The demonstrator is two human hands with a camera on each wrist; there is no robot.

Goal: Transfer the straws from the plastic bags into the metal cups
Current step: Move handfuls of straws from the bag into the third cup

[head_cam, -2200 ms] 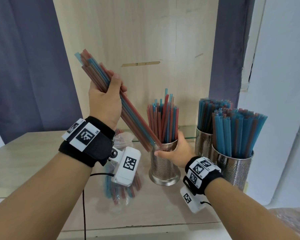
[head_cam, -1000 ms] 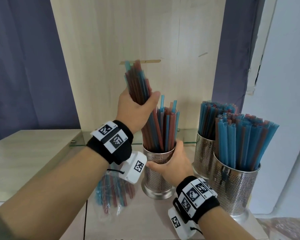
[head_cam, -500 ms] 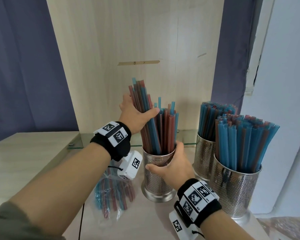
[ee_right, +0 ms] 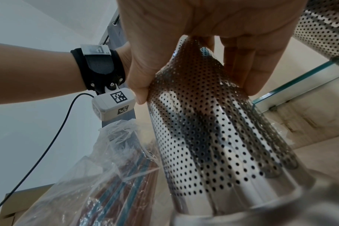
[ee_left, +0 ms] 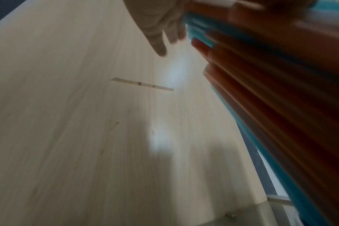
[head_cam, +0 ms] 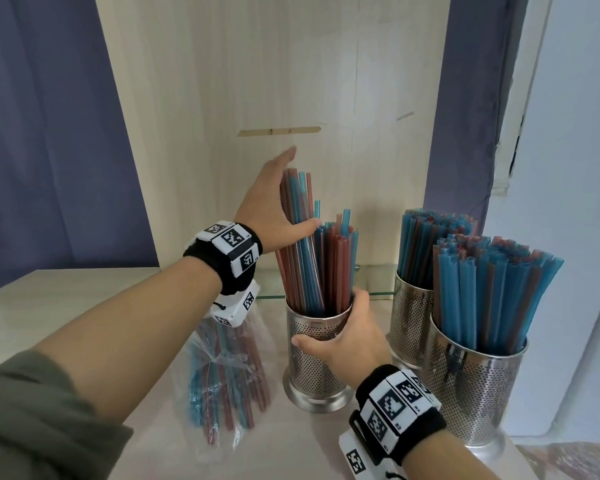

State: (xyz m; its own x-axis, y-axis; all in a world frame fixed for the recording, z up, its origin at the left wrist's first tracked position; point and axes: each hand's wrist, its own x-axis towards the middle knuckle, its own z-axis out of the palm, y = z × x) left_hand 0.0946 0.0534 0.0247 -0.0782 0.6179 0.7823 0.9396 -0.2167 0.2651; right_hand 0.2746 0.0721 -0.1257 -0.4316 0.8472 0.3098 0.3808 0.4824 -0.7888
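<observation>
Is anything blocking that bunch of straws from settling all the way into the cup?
Nothing visible blocks the straws: their lower ends are already inside the metal cup, beside the straws already there. The left hand is open against them; the right hand grips the cup.

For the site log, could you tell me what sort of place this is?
Probably a café or shop service counter: perforated metal cups packed with straws, a plastic bag of more straws, a pale wood counter. It cannot be told for sure.

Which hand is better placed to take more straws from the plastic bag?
Probably the left hand: its fingers are straight and hold nothing, and the plastic bag lies below its wrist. The right hand grips the perforated metal cup.
</observation>
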